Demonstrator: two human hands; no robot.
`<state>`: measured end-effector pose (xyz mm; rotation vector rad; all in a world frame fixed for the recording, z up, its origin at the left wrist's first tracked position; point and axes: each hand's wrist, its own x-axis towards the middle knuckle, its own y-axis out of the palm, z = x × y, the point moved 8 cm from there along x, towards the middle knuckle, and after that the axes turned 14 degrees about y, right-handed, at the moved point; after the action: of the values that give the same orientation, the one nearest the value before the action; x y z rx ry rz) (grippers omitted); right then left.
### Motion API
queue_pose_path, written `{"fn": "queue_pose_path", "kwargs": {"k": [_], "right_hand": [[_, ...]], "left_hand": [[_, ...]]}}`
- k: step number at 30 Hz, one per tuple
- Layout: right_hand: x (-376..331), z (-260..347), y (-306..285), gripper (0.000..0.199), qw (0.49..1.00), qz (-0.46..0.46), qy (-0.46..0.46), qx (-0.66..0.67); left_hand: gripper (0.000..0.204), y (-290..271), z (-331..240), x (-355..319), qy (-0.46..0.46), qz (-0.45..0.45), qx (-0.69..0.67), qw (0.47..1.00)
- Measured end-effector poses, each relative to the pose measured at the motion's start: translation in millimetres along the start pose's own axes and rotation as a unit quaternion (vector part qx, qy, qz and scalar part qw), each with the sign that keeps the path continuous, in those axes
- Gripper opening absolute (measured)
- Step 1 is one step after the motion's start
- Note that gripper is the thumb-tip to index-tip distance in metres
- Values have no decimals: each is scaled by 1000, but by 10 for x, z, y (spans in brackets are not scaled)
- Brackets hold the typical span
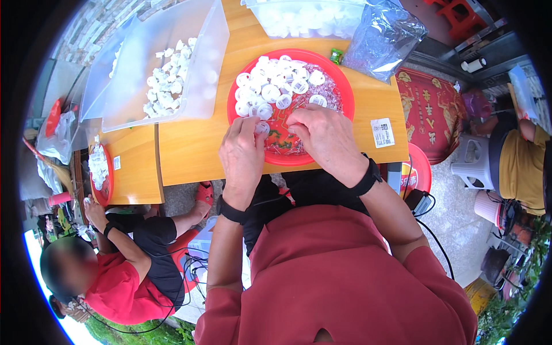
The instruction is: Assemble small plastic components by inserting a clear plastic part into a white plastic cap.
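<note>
Both hands work over a red plate (339, 80) that sits near the front edge of the wooden tabletop (195, 144); the left hand (242, 154) rests on the plate's near rim, its fingers curled, and pinches a small white cap (262, 127) between thumb and fingertips; the right hand (325, 137) lies just beside it, fingers bent down onto the plate, and whether it has hold of anything I cannot tell; a heap of white caps (270, 92) fills the far left part of the plate; a clear plastic bin (207, 69) with more caps stands at the tabletop's far left corner; a crumpled clear bag (382, 37) lies at the far right edge; another person in a red shirt (115, 287) sits to the left at a second red plate (107, 185).
</note>
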<state>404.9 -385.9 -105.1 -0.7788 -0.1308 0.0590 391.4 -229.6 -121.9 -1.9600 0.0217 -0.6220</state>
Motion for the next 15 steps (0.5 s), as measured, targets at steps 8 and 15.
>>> {"fn": "queue_pose_path", "kwargs": {"k": [8, 15], "right_hand": [[404, 219, 534, 12, 981, 52, -47, -179], [407, 254, 581, 9, 978, 46, -73, -188]], "left_hand": [[24, -1, -36, -46, 3, -28, 10, 1000], [21, -133, -13, -143, -44, -85, -88, 991]]}}
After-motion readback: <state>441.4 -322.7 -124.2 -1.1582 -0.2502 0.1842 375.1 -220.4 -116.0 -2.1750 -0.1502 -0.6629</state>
